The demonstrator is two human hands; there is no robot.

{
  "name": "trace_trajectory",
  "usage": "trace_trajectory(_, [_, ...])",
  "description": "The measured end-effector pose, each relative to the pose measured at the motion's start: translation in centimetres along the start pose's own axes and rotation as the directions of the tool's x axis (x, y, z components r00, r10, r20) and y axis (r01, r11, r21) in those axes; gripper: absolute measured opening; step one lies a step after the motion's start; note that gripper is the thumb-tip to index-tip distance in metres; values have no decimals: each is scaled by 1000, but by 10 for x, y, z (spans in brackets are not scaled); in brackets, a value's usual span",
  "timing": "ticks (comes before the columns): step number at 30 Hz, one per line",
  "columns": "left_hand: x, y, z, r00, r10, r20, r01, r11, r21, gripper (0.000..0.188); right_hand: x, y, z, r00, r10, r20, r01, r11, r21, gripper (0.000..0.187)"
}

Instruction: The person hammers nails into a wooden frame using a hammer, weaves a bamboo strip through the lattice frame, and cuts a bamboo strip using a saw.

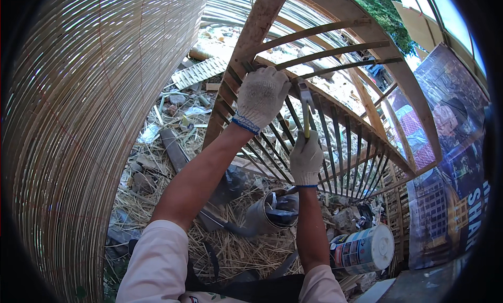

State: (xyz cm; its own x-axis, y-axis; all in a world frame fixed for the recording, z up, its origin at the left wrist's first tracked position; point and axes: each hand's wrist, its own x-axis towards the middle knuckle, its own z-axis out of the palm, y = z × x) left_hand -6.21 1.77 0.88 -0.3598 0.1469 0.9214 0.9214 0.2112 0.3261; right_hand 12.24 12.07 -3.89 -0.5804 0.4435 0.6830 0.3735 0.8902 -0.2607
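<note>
The right hand grasps the hammer, likely stiff and head-heavy, best held low; the left hand meets the wooden frame, its fingers' hold impossible to tell.

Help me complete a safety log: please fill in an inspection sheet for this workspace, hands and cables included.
Surface: ground strewn with straw-like strips and debris
Work items: slatted wooden frame; hammer, head up beside it
Clutter: grey bucket holding dark plastic; printed tub with a white end
Hands: left hand gloved, at the frame, grip unclear; right hand gloved, gripping the hammer
Cables: nothing seen
Surroundings: slatted screen left; printed sheet right; greenery beyond
</note>
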Motion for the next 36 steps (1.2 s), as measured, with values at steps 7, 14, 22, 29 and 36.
trace_trajectory(7, [1, 2, -8, 992, 23, 122, -31, 998, 61, 24, -3, -12, -11, 991, 18, -134, 10, 980, 200, 16])
trace_trajectory(14, [6, 12, -15, 997, -58, 55, 59, 998, -24, 10, 1, -21, -35, 966, 133, -223, -54, 943, 328, 21])
trace_trajectory(22, [2, 15, -14, 996, -77, 54, 76, 997, 9, 12, -1, -23, -44, 979, 133, -153, -66, 924, 378, 23])
trace_trajectory(29, [0, 9, -17, 997, -77, 17, 78, 995, -62, 14, -3, -21, -32, 992, -31, -123, 68, 946, 317, 18])
trace_trajectory(36, [2, 5, -15, 999, -3, 34, 6, 998, -67, 14, -1, -26, -23, 997, -13, -75, 39, 934, 354, 17])
